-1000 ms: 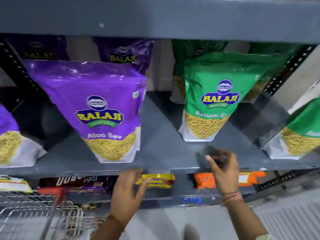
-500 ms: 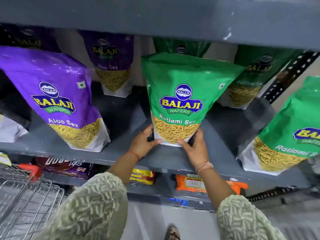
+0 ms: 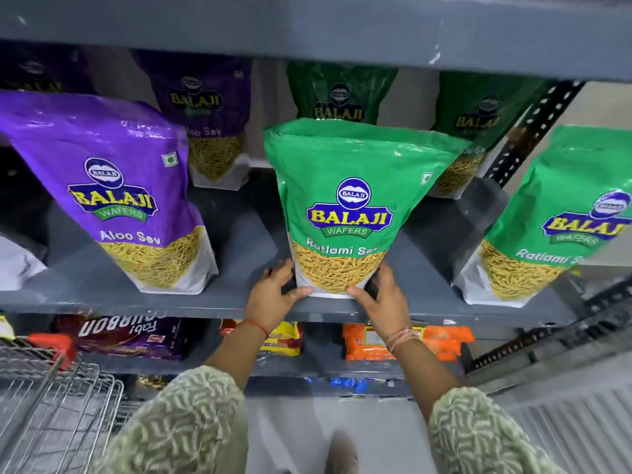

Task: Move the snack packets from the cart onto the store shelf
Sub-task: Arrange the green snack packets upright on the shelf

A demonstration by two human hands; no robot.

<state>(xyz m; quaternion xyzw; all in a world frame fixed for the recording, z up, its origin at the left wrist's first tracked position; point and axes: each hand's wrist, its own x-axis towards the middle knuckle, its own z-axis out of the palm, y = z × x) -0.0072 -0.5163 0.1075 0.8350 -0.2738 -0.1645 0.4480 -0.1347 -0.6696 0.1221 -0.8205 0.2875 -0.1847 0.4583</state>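
Observation:
A green Ratlami Sev packet point(image 3: 349, 206) stands upright near the front edge of the grey store shelf point(image 3: 239, 254). My left hand point(image 3: 273, 295) grips its lower left corner and my right hand point(image 3: 383, 299) grips its lower right corner. A purple Aloo Sev packet point(image 3: 116, 193) stands to the left and another green packet point(image 3: 554, 217) to the right. More purple and green packets stand behind in the back row. The wire cart point(image 3: 58, 401) with a red handle corner sits at the lower left; its contents are not visible.
The shelf board above point(image 3: 307, 29) overhangs the packets. The lower shelf holds a dark biscuit pack point(image 3: 126, 333), yellow packs point(image 3: 284, 340) and orange packs point(image 3: 403, 340). A perforated black upright point(image 3: 533, 131) stands at the right. Grey floor and my foot point(image 3: 342, 453) lie below.
Both hands rose from below the shelf edge to the green packet's base and took hold of it. The packet now stands a little closer to the front edge.

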